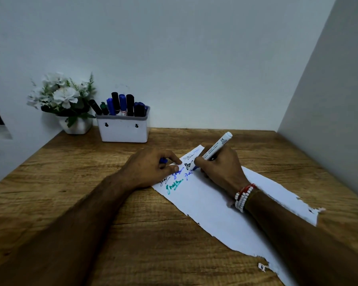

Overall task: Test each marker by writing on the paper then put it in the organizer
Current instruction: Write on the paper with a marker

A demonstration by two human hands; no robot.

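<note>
- A white-barrelled marker with black print, its blue tip on the torn white paper strip, is pinched in the right hand.
- The left hand curls round a small blue cap, fingertips on the paper strip.
- The white plastic organizer behind holds capped markers.

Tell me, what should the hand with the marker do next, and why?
Probably lift the marker off the paper and bring its tip to the blue cap. The right hand has the tip on the paper beside blue writing, so the test looks nearly done, and the left hand holds the cap.
</note>
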